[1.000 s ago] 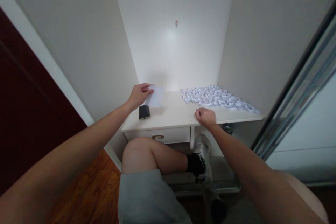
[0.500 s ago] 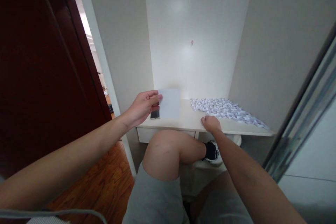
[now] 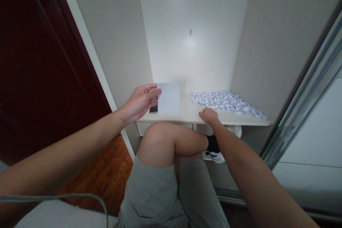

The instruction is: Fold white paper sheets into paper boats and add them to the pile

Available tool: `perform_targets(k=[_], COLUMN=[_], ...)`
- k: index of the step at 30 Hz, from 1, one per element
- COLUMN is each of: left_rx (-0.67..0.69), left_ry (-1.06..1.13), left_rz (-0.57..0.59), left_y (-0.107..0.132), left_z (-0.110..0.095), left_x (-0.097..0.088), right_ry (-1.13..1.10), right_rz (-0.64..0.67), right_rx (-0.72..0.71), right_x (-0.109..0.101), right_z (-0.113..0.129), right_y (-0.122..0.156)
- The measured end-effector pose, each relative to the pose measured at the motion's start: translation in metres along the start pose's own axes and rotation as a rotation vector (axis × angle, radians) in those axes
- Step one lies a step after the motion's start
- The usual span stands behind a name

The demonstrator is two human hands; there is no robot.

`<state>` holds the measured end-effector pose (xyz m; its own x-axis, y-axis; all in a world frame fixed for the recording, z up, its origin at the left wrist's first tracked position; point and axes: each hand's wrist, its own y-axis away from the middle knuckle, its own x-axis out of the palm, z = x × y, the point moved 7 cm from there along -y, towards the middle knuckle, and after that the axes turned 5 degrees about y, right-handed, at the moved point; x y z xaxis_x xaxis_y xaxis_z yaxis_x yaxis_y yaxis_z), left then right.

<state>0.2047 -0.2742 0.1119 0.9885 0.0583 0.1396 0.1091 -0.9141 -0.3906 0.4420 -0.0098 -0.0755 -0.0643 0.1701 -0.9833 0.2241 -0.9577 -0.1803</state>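
My left hand (image 3: 145, 101) pinches the left edge of a white sheet of paper (image 3: 169, 98) between thumb and fingers, holding it up above the shelf. Partly covered by that hand and the paper, a dark phone-like slab (image 3: 153, 109) lies on the shelf. My right hand (image 3: 209, 115) is closed, resting at the front part of the shelf; no object shows in it. Just behind it spreads a mat-like heap of white folded or braided pieces (image 3: 227, 101); their material is hard to make out.
The white shelf (image 3: 185, 114) sits inside a cabinet with pale walls and a small hook (image 3: 190, 31) at the back. My crossed legs are close below its front edge. A grey cable (image 3: 88, 196) loops at lower left; a dark red door (image 3: 40, 60) stands left.
The view has tilted downward, so the shelf appears higher. My lower leg beneath the shelf has shifted. My left hand keeps hold of the paper, and my right hand stays closed by the shelf edge.
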Motion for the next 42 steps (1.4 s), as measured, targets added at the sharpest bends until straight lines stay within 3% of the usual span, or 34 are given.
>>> perform_targets(k=[3, 7, 12, 16, 20, 23, 25, 29, 34, 42], left_rx=[-0.009, -0.075, -0.194, -0.268, -0.327, -0.347, -0.349, -0.340, -0.347, -0.459], left_ry=[0.020, 0.051, 0.088, 0.152, 0.251, 0.322, 0.365, 0.392, 0.420, 0.377], left_rz=[-0.027, -0.021, 0.004, 0.019, 0.019, 0.001, -0.045, -0.161, -0.325, -0.328], left_y=[-0.008, -0.025, -0.057, -0.099, -0.145, -0.172, -0.184, -0.195, -0.194, -0.194], left_z=[0.012, 0.043, 0.097, 0.149, 0.208, 0.247, 0.265, 0.285, 0.300, 0.312], left_x=[0.004, 0.010, 0.011, 0.004, -0.002, -0.007, -0.015, -0.037, -0.065, -0.065], right_ry=[-0.002, -0.007, -0.066, -0.186, -0.316, -0.584, -0.645, -0.706, -0.925, -1.332], right_rz=[0.014, 0.030, -0.006, -0.083, -0.180, -0.285, -0.324, -0.317, -0.089, 0.231], right_rx=[-0.005, -0.001, -0.004, -0.064, -0.177, -0.461, -0.561, -0.657, -0.701, -0.493], right_x=[0.001, 0.003, 0.004, 0.002, 0.001, -0.008, -0.012, -0.020, -0.010, 0.025], right_z=[-0.001, -0.003, -0.017, -0.020, 0.006, 0.041, 0.055, 0.072, 0.099, 0.107], right_y=[-0.003, -0.004, 0.003, 0.015, 0.015, 0.002, -0.016, -0.062, -0.107, -0.115])
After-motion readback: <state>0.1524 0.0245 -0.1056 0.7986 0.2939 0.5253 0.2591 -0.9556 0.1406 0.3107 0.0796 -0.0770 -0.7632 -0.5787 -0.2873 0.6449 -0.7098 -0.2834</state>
